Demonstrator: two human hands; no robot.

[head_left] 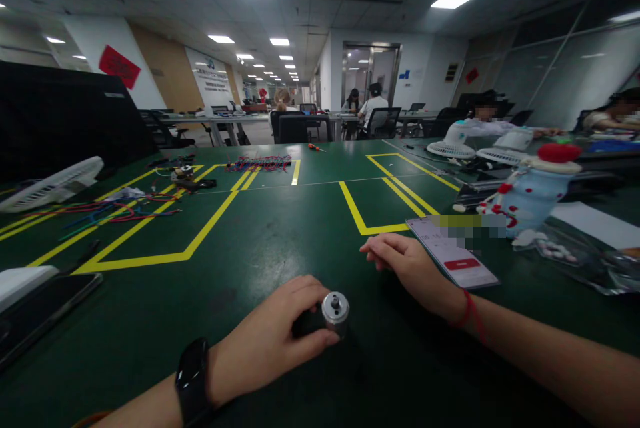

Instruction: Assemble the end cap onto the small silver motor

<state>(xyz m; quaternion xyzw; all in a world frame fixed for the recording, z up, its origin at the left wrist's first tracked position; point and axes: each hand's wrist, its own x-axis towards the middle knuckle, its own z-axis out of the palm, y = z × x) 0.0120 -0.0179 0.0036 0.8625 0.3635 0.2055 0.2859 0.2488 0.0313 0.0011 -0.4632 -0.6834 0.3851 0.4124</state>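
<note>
A small cylindrical metal motor (pixel 335 309) stands upright on the green table (pixel 280 235), its shaft end facing up. My left hand (pixel 280 321) has its thumb and fingers closed around the motor's left side. To the right and farther off, my right hand (pixel 405 261) rests by the table with its fingers loosely curled together. I see nothing between those fingers; the palm is hidden. Right beside that hand lies a phone (pixel 450 251) with a lit screen showing a red button.
Bundled wires (pixel 260 163) and loose red and blue wires (pixel 135 205) lie at the left. Yellow tape (pixel 210 221) marks the table. A dark phone (pixel 50 315) is front left. On the right stand a snowman-shaped bottle (pixel 533 195) and fans (pixel 453 141). An orange screwdriver (pixel 315 147) lies far back.
</note>
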